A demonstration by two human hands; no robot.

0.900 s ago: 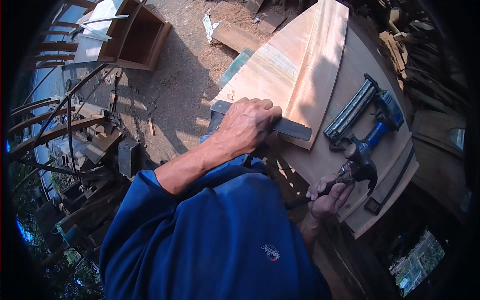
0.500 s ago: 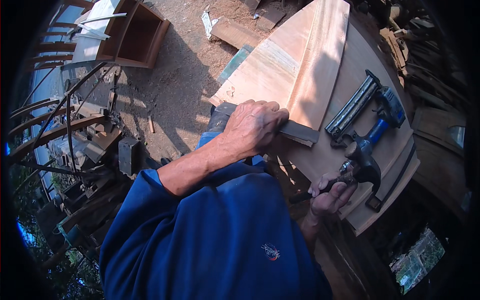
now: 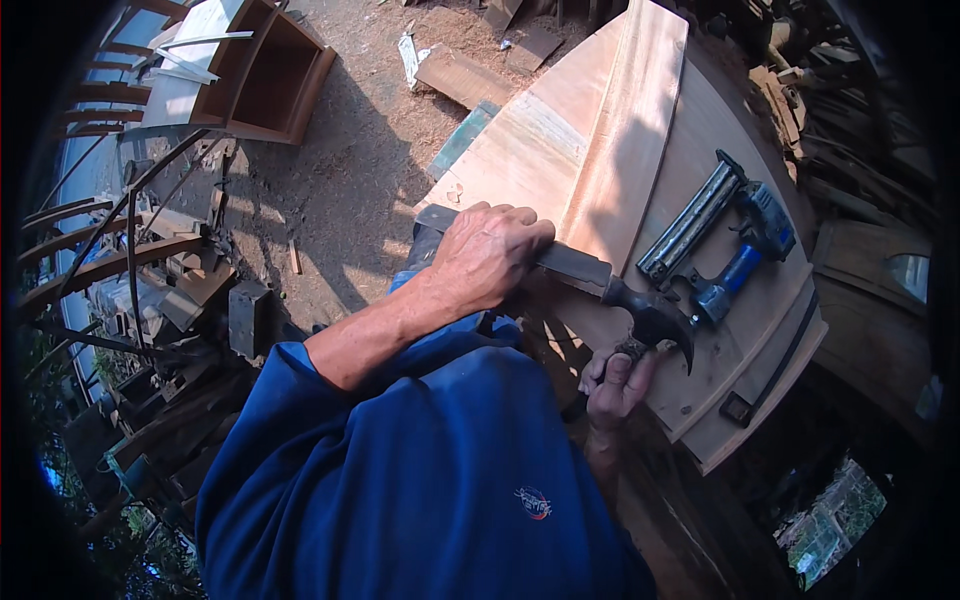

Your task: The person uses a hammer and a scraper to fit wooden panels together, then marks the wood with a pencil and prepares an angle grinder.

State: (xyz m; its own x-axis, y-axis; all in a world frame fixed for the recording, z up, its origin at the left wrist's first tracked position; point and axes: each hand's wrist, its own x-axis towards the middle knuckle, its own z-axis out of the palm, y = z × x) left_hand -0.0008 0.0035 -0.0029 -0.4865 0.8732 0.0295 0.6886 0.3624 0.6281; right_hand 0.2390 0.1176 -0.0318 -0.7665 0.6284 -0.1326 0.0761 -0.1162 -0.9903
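Note:
My left hand is wrapped over the middle of a dark, bar-like block, apparently a hand plane, held across the near edge of a pale wooden panel. In my right hand is a claw hammer, gripped by its handle with the thumb up. The hammer's striking face meets, or nearly meets, the right end of the plane. Its claw curves away to the right. My left fingers hide the plane's middle. A blue and silver nail gun lies on the panel beyond the hammer.
A raised wooden strip runs along the panel. A dark strap-like strip lies by the panel's right edge. Loose boards rest on the shaving-strewn ground. An open wooden cabinet stands far left, and scrap wood is piled far right.
My right hand has brought the hammer up and left, from beside the nail gun to the plane's right end. The left hand keeps its grip; the whole view has shifted slightly.

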